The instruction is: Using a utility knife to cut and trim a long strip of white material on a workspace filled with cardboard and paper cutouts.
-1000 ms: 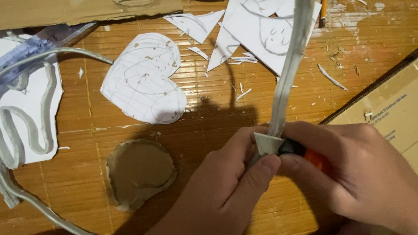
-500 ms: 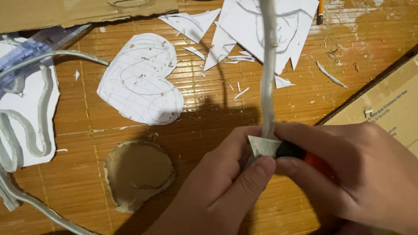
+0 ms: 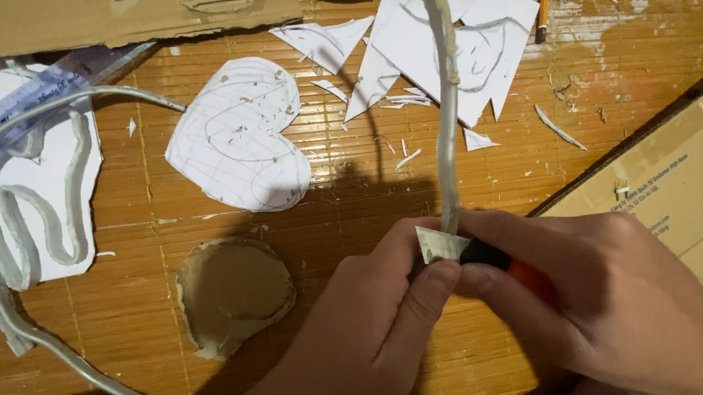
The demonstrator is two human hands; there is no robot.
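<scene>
We see the left hand (image 3: 361, 337) closed around the lower end of a pale grey strip (image 3: 447, 125), its thumb pressing across the top just beside a small white paper tab (image 3: 440, 245). The strip rises straight up from between the fingertips toward the top edge, over a pile of white paper scraps (image 3: 448, 42). The right hand (image 3: 623, 302) grips a cutter with a black and orange handle (image 3: 509, 265), its tip meeting the strip right at the left thumb; we cannot tell whether a blade touches the strip, since the fingers hide it. Left of the hands lie a cardboard heart (image 3: 234, 292) and a white paper heart (image 3: 240, 135) on the wooden table (image 3: 123, 238). A flat cardboard sheet (image 3: 672, 183) sits at right.
</scene>
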